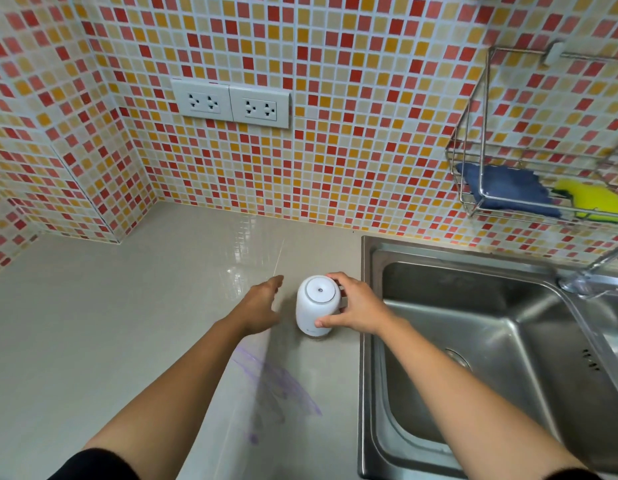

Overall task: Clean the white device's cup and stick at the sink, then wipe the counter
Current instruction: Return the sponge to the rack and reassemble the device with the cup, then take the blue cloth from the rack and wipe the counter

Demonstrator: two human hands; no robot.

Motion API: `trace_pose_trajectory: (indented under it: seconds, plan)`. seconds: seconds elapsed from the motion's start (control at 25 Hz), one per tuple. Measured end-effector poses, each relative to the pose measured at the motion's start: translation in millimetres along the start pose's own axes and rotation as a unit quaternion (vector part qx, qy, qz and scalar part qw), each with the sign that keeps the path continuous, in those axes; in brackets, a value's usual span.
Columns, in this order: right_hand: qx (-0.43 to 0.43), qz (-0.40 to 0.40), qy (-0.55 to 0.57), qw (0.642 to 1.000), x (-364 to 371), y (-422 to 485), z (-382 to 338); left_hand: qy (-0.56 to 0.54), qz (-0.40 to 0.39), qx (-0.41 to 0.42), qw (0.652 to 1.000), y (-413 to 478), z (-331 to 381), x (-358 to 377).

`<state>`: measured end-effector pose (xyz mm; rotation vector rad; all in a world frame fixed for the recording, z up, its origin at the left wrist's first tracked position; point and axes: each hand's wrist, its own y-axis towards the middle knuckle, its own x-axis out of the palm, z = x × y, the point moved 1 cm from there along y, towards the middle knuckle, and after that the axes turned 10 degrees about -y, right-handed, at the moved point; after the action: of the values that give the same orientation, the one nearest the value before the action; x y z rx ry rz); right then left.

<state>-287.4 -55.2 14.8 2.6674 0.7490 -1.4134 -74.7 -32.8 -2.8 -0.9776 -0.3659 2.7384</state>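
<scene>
Though left hand (261,307) open alongside, right hand (356,306) around white device (313,308).

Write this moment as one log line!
right hand: grips white device | left hand: open beside it | place: counter by sink

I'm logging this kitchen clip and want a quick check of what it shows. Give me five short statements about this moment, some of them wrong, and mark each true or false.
1. A blue cloth and a yellow sponge lie in the wire rack on the wall. True.
2. The right hand grips the white device. True.
3. The white device stands in the sink. False: it stands on the counter, left of the sink.
4. The left hand holds the blue cloth. False: it holds nothing, its fingers straight.
5. Purple marks show on the counter. True.
</scene>
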Motion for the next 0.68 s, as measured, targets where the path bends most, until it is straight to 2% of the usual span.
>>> trace_pose_trajectory:
  seconds: [0.16, 0.2, 0.28, 0.4, 0.48, 0.6, 0.68]
  plan:
    - [-0.008, -0.025, -0.060, 0.998, 3, -12, -3, -0.007, 0.122, 0.042, 0.992, -9, 60, -37]
    - [-0.012, -0.005, -0.066, 0.998, -6, -18, -6, -0.022, 0.144, 0.065, 0.987, -11, 80, -44]
    - [-0.039, 0.084, -0.083, 0.992, -41, -34, -11, -0.053, 0.170, 0.121, 0.977, -14, 128, -49]
    - [-0.071, 0.248, -0.168, 0.952, -117, -64, -3, -0.106, 0.168, 0.207, 0.958, -16, 202, -36]
    - [-0.068, 0.308, -0.218, 0.923, -169, -83, 16, -0.132, 0.147, 0.252, 0.947, -11, 250, -17]
    - [-0.018, 0.327, -0.276, 0.904, -236, -105, 57, -0.116, 0.106, 0.310, 0.938, 5, 316, 19]
    - [0.038, 0.310, -0.318, 0.895, -270, -113, 88, -0.086, 0.089, 0.323, 0.938, 23, 355, 44]
